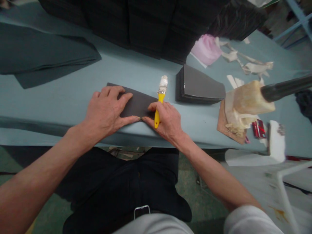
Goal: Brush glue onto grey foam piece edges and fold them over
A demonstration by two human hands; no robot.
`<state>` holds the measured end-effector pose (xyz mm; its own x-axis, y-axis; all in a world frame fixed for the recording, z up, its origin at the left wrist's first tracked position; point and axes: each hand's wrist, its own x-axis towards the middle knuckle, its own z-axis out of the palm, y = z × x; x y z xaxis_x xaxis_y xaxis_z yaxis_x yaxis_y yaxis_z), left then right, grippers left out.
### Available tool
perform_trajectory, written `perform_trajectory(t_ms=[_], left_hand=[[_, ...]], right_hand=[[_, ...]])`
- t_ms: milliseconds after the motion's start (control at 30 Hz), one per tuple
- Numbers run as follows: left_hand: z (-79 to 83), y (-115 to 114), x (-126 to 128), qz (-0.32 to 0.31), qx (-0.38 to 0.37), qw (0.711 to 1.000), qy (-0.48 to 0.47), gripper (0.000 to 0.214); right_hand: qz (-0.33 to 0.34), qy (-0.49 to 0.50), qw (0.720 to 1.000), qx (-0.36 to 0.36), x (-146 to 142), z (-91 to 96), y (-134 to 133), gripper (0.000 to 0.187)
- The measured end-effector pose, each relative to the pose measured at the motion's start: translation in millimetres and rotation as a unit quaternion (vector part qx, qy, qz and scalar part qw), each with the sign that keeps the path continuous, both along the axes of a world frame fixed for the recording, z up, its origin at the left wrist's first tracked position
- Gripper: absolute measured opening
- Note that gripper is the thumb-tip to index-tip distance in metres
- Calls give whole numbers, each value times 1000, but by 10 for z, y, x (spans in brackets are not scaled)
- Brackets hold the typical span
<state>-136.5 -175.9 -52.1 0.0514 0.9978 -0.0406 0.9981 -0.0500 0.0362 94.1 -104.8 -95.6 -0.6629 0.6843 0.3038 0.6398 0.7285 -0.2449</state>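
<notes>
My left hand [107, 110] lies flat with fingers spread on a dark grey flat piece [138, 102] near the front edge of the light blue table [73, 97]. My right hand [164, 122] grips the yellow handle of a small brush [161, 94], whose whitish bristles point away from me. The right thumb and forefinger also touch the near edge of the grey piece, close to my left thumb.
A stack of similar dark pieces [198, 86] lies to the right. Further right stand a glue-crusted pot with a dark handle [253, 97] on a brown board, pink material [207, 48] and paper scraps. Dark fabric [44, 52] lies at the left, black stacks behind.
</notes>
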Motion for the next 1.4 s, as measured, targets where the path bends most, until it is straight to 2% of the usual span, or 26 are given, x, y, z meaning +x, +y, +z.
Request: perform_trajectory(t_ms=[200, 400, 600, 700, 800, 867, 1033, 1400], left_hand=[[-71, 29, -115, -19, 1, 1000, -5, 71], [-62, 41, -115, -18, -10, 1000, -18, 73], [-81, 26, -116, -13, 3, 1000, -16, 70], [-92, 25, -122, -14, -1, 1000, -24, 70], [-109, 25, -132, -7, 3, 999, -44, 69], [-117, 21, -138, -8, 11, 998, -54, 68], [-97, 3, -133, -11, 11, 997, -75, 67], [-64, 14, -168, -11, -7, 997, -75, 69]], right_hand=[[-19, -23, 999, -32, -30, 81, 15, 44], [-34, -33, 998, -28, -66, 72, 22, 51], [-7, -26, 1000, 12, -58, 89, 19, 46], [46, -25, 998, 31, -56, 98, 72, 41], [114, -19, 993, 9, -54, 97, 163, 38], [131, -20, 991, -14, -49, 99, 216, 40], [130, -26, 990, -43, -31, 104, 238, 39], [118, 9, 992, -53, 48, 28, 197, 39]])
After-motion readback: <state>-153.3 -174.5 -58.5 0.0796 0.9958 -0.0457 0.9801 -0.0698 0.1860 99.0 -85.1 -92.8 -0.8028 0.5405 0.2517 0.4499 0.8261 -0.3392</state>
